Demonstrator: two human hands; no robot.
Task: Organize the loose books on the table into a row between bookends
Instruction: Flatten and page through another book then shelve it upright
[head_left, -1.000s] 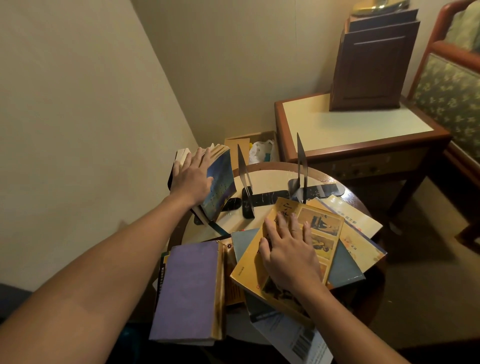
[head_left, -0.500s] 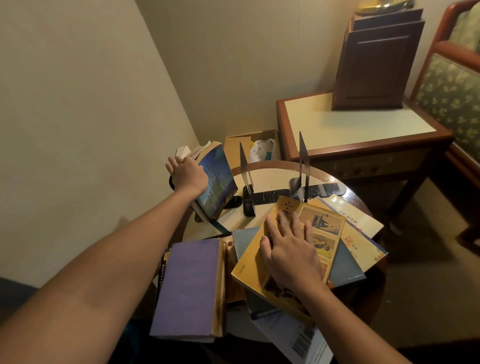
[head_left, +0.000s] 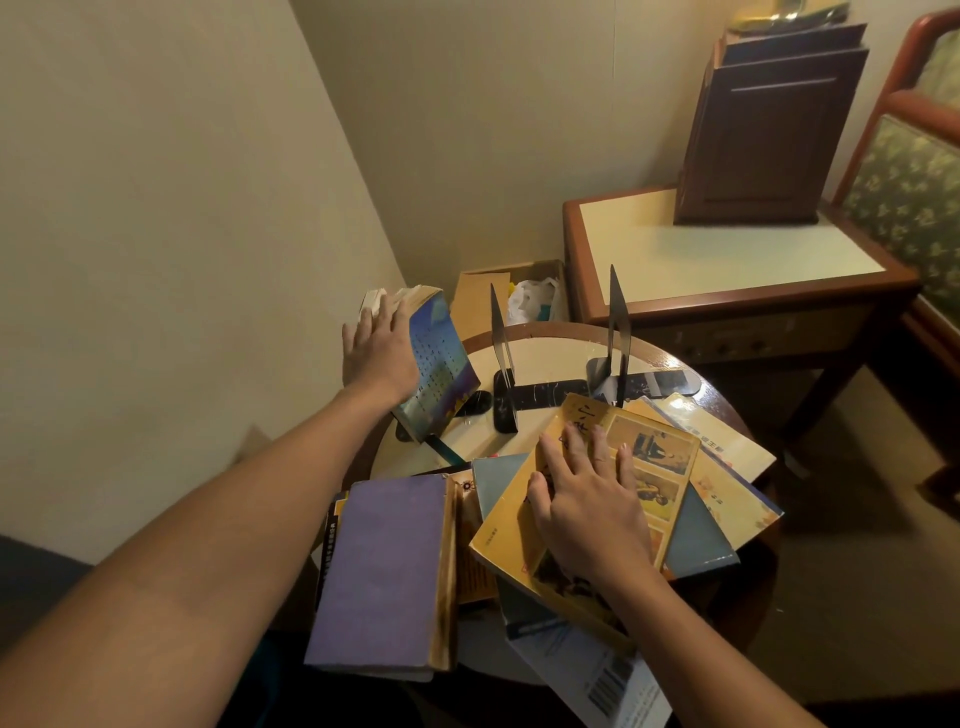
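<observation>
Two black metal bookends stand on the small round table (head_left: 545, 358), the left bookend (head_left: 501, 343) and the right bookend (head_left: 617, 327), with nothing between them. At the table's left edge, a few upright books lean together, fronted by a blue-covered book (head_left: 441, 369). My left hand (head_left: 379, 348) presses flat on their top and side. My right hand (head_left: 587, 499) lies palm-down on a yellow book (head_left: 660, 452) topping a loose pile. A purple book (head_left: 384, 566) lies flat at the near left.
A cream-topped wooden side table (head_left: 727, 260) with a dark wooden box (head_left: 763, 135) stands behind. A cardboard box (head_left: 478, 296) with a white bag sits on the floor by the wall. A green upholstered chair (head_left: 914, 182) is at the right.
My left hand slid from the top of the leaning books to their left side and back on top; the stack stays tilted. My right hand has not moved.
</observation>
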